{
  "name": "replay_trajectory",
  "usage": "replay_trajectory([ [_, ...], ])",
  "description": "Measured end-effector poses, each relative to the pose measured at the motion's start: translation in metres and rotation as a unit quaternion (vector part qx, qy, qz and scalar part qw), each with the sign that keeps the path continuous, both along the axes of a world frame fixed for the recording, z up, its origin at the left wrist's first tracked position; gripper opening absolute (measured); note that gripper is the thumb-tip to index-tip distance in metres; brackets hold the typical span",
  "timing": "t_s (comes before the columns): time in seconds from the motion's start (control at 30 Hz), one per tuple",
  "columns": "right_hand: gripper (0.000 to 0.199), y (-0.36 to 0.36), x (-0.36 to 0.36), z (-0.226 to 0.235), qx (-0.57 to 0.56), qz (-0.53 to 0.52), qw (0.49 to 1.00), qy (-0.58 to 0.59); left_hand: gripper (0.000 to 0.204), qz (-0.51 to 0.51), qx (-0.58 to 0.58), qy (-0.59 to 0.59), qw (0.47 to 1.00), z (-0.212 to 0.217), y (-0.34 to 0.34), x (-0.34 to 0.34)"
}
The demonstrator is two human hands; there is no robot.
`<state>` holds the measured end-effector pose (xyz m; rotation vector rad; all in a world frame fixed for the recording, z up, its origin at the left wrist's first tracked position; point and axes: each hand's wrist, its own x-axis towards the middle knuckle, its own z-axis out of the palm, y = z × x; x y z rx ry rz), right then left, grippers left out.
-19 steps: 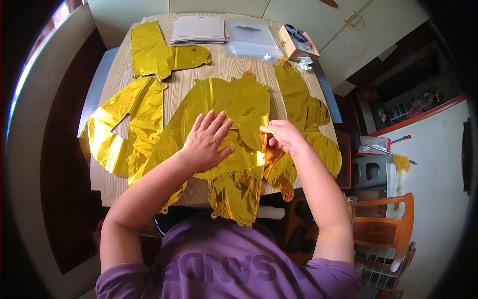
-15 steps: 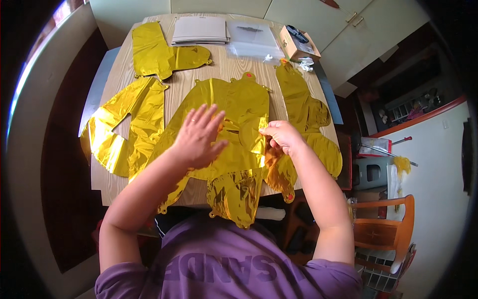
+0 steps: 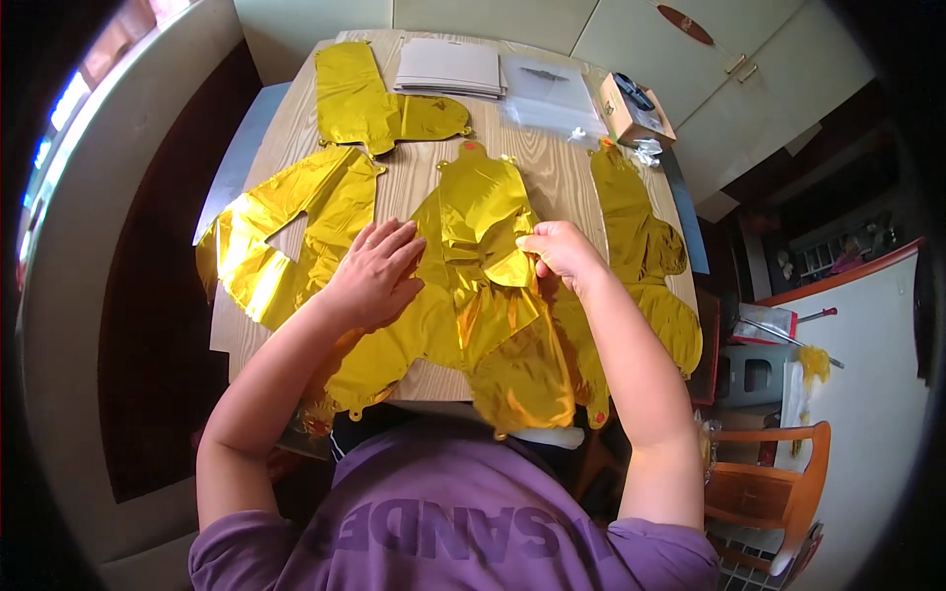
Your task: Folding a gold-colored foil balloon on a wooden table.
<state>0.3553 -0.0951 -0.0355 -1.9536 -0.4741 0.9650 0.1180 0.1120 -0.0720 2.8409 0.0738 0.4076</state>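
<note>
A flat, uninflated gold foil balloon [image 3: 481, 197] lies before me, creased and partly folded over, its near flap hanging past the table's front edge. My right hand [image 3: 562, 254] pinches its right-hand edge between thumb and fingers. On the foil's left part rests my left hand [image 3: 374, 271], palm down with fingers stretched out, holding nothing. To the left is another flat gold balloon [image 3: 340, 212] with an opening in it. Along the right side lies a gold balloon [image 3: 631, 222] with rounded lobes, partly behind my right forearm.
The wood-grain table [image 3: 552, 163] carries an L-shaped gold balloon [image 3: 350, 94] at the far left. Behind are a stack of grey cards [image 3: 448, 67], clear plastic bags [image 3: 547, 94] and a small box [image 3: 631, 113] with a dark object. A wooden chair [image 3: 769, 488] stands at the right.
My left hand has come down from above onto the foil. The middle balloon's right side has been drawn inward and folded, still pinched by my right hand. The whole view has shifted slightly.
</note>
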Motion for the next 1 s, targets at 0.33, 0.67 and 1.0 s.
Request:
replay_trajectory([
  [0.33,0.010,-0.020,0.029,-0.013,-0.030,-0.130,0.978,0.162,0.059,0.021,-0.021,0.001,1.000,-0.005,-0.009,-0.003],
  [0.67,0.014,0.006,-0.003,-0.017,-0.014,-0.122,0.991,0.062,0.062,0.030,-0.017,0.022,0.999,-0.005,-0.014,-0.005],
  [1.0,0.017,0.013,0.010,-0.027,-0.010,-0.038,0.999,-0.024,0.065,0.025,-0.038,0.025,0.999,0.000,-0.010,-0.003],
])
